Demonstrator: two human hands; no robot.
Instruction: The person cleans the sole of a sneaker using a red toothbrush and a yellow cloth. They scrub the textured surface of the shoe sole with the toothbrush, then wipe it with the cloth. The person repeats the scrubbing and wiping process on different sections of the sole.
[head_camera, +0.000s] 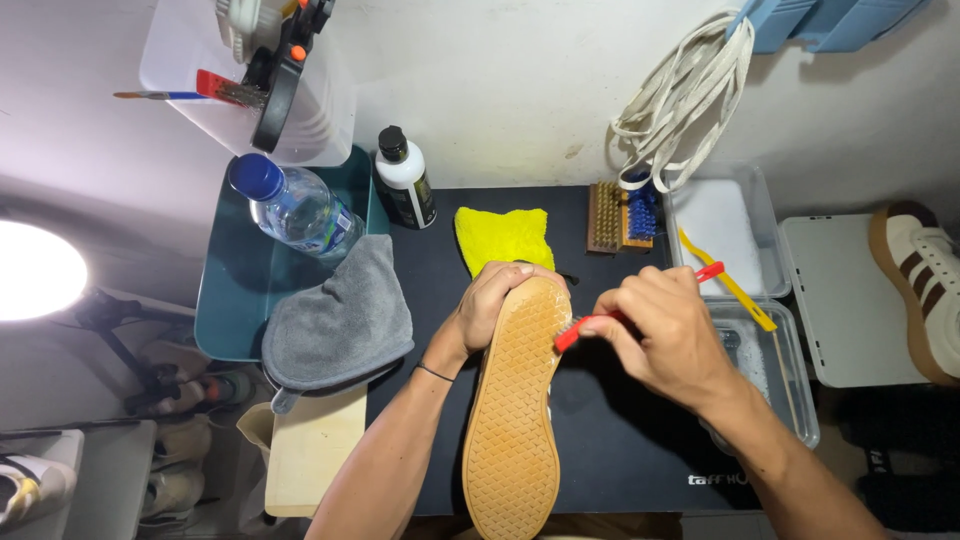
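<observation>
One shoe (515, 400) fills the middle of the view, sole up, its tan patterned sole facing the camera. Its upper is hidden beneath the sole, and the heel end runs to the bottom edge of the frame. The long axis runs almost straight away from the person, with the toe pointing to the far side of the table (620, 440), tipped slightly right. It is held above the black mat that covers the table.

The left hand (490, 300) wraps around the toe end, its fingers clenched over the far edge and mostly out of sight behind the sole. The right hand (665, 330) grips a red brush (585, 325), fingers closed on the handle; the head meets the right edge of the sole near the toe, and the bristles cannot be made out. The handle's far tip shows past the knuckles.

Beyond the toe lies a yellow cloth (500, 235), partly covered by the left hand. A grey cloth (340, 320) drapes over a teal tray (235, 290) at left. A clear tub (790, 390) sits at right, half hidden by the right arm.
</observation>
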